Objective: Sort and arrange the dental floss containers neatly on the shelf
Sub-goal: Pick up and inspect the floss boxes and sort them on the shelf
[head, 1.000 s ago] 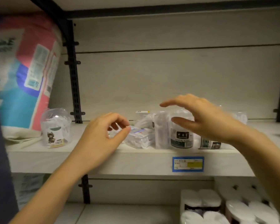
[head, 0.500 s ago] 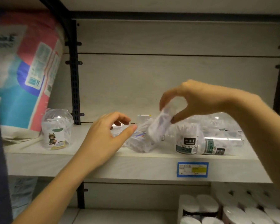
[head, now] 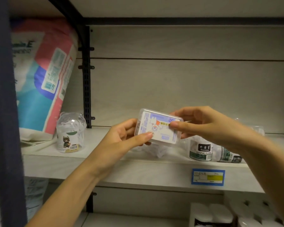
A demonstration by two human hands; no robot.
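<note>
A flat clear floss box (head: 157, 126) with a white and purple label is held above the shelf (head: 105, 167), label facing me. My left hand (head: 121, 138) grips its lower left edge and my right hand (head: 200, 123) grips its right end. A domed clear floss container (head: 70, 133) with a cartoon sticker stands at the shelf's left. An upright floss tub (head: 201, 151) with a dark label reading DENTAL FLOSS stands under my right wrist, and another one (head: 228, 154) lies on its side beside it. More clear packs (head: 156, 149) lie below the held box, partly hidden.
A large pink, blue and white soft pack (head: 43, 76) leans at the shelf's far left. A black upright rail (head: 87, 76) runs behind the domed container. A blue price tag (head: 207, 176) sits on the shelf edge. White rolls (head: 220, 213) fill the lower shelf at right.
My right hand lifted the flat box from the shelf and turned it label-forward; my left hand rose and took hold of its left edge. The camera moved closer.
</note>
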